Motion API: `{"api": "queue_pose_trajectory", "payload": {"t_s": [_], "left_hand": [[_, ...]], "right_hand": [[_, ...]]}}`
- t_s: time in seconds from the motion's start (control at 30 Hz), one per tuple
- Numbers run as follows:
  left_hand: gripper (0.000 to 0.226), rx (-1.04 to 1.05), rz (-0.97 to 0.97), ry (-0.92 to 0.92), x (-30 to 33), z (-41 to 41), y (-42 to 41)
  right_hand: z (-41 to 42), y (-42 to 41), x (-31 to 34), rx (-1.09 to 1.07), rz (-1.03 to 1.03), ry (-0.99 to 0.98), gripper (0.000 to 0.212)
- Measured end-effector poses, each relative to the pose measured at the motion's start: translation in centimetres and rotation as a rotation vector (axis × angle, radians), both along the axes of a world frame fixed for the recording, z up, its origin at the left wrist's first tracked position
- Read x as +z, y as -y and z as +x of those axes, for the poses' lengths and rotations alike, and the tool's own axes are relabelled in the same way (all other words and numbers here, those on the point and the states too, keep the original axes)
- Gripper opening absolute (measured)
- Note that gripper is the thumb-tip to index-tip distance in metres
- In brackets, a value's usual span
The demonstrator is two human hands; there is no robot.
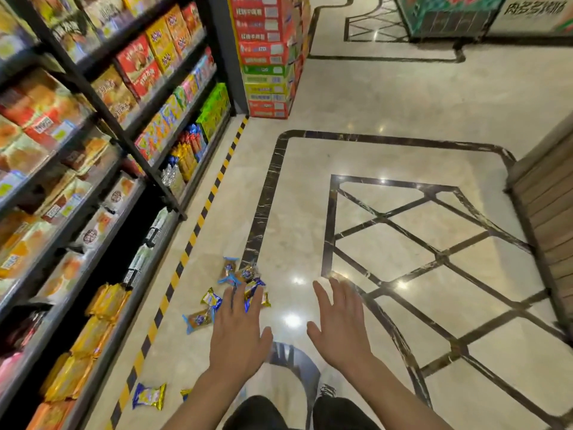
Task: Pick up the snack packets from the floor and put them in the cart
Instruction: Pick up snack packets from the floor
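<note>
Glossy floor [310,187] under scattered snack packets [238,274]; left hand [237,333], right hand [338,324], each grip wide, empty

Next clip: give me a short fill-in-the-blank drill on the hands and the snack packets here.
1. Both hands, left hand and right hand, are ____, holding nothing.
2. The snack packets lie on the ____.
3. The yellow-and-black striped tape runs along the foot of the ____ on the person's left.

Missing words: open; floor; shelves
</note>
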State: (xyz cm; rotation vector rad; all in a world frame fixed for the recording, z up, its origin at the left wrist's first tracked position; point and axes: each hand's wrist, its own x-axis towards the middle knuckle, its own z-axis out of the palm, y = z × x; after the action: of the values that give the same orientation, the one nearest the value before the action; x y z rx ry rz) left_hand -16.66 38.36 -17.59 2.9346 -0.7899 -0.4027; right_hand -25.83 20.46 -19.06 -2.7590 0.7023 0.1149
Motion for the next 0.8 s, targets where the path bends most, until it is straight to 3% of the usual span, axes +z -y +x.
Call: {"api": "queue_pose_trajectory", "payload": {"t_s": [0.43, 0.8], "left_hand": [[0.077, 0.164, 0.020, -0.037, -0.7, 9.3, 9.5], [0.074, 0.335, -0.117, -0.125, -2.6, 20.9, 12.9]], "right_hand": [[9.9, 12.0, -0.4, 0.045, 0.125, -0.020, 0.075], [23.0, 17.4, 0.8, 0.220, 0.098, -0.141, 0.073]]}}
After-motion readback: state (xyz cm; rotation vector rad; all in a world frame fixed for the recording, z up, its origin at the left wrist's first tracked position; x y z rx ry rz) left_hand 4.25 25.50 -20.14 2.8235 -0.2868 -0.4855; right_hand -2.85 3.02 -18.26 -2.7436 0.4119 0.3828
